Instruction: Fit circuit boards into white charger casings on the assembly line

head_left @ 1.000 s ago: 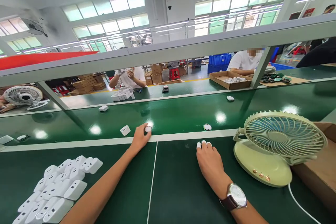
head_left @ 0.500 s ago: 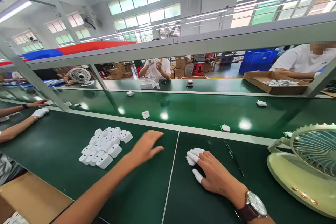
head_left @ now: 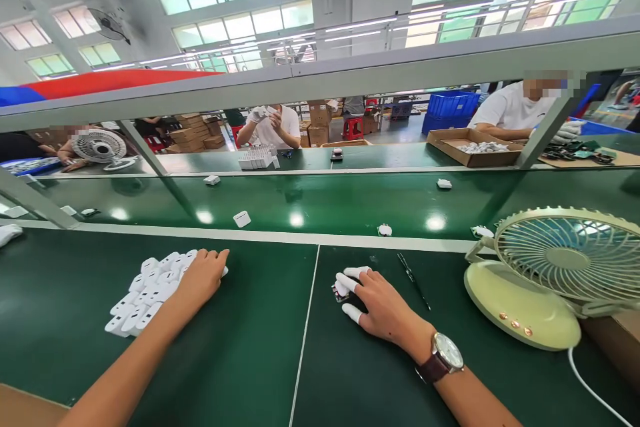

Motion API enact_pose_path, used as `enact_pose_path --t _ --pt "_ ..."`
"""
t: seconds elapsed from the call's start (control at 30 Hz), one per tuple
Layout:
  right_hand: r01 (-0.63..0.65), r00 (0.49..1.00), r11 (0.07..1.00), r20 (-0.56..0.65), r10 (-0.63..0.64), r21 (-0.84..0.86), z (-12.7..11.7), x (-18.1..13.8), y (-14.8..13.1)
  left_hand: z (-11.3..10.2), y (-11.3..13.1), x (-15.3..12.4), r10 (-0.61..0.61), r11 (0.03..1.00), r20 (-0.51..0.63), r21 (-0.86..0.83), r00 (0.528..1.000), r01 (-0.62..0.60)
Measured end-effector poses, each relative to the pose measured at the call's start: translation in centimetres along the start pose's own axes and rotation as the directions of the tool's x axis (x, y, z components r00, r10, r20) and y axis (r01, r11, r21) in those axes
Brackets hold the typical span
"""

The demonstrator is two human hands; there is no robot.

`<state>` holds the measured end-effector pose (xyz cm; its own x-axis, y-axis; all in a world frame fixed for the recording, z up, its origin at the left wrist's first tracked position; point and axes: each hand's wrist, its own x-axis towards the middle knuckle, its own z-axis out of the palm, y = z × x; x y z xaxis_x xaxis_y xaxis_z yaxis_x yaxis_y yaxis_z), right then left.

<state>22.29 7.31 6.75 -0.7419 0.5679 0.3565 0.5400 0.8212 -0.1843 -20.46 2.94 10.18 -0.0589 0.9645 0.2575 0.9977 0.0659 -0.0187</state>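
My left hand [head_left: 203, 278] curls over the right side of a cluster of white plastic casings [head_left: 145, 297]. Its fingers close on one white casing [head_left: 225, 271], mostly hidden under them. On the dark green bench, right of a pale seam line, my right hand [head_left: 377, 303] has white finger cots on several fingers. Those fingertips pinch a small circuit board with a white part [head_left: 341, 290], and the thumb is a little apart from it. Black tweezers [head_left: 414, 280] lie just beyond this hand.
A pale green fan [head_left: 523, 307] stands at the right. Along the green conveyor strip [head_left: 320, 200] behind a light rail lie scattered white pieces, among them a flat casing [head_left: 242, 219]. Overhead runs a shelf beam [head_left: 310, 83]. Other people sit across the line, near a cardboard tray [head_left: 450, 143].
My left hand has moved left onto the casings and its fingers have curled. My right hand stays at the circuit board. The whole view has swung rightward.
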Motion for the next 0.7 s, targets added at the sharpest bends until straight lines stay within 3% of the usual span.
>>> enact_pose_path --t 0.07,0.13,0.27,0.43,0.53,0.7 --pt "0.047 0.998 0.999 0.047 -0.048 0.006 -0.2 0.1 0.1 -0.3 1.1 0.6 0.033 0.999 -0.009 -0.026 0.999 -0.033" --pt "0.066 0.993 0.998 0.098 -0.064 -0.021 -0.2 0.2 0.1 -0.7 3.4 1.1 0.090 0.983 -0.049 -0.155 0.995 -0.096" --pt "0.024 0.993 0.998 0.116 -0.018 -0.050 0.4 0.3 -0.1 -1.0 10.5 1.2 0.226 0.824 -0.169 -0.493 0.959 -0.281" --pt "-0.018 0.998 0.999 0.064 0.020 -0.042 0.8 0.1 -0.1 1.3 17.4 0.7 0.322 0.680 -0.177 -0.640 0.930 -0.357" --pt "-0.029 1.000 0.998 -0.001 0.029 -0.051 0.7 0.0 -0.1 3.1 18.8 0.4 0.295 0.698 -0.185 -0.629 0.937 -0.344" --pt "-0.029 0.999 1.000 -0.022 0.029 -0.001 0.9 0.0 0.4 4.8 18.7 -0.2 0.313 0.753 -0.238 -0.527 0.919 -0.393"
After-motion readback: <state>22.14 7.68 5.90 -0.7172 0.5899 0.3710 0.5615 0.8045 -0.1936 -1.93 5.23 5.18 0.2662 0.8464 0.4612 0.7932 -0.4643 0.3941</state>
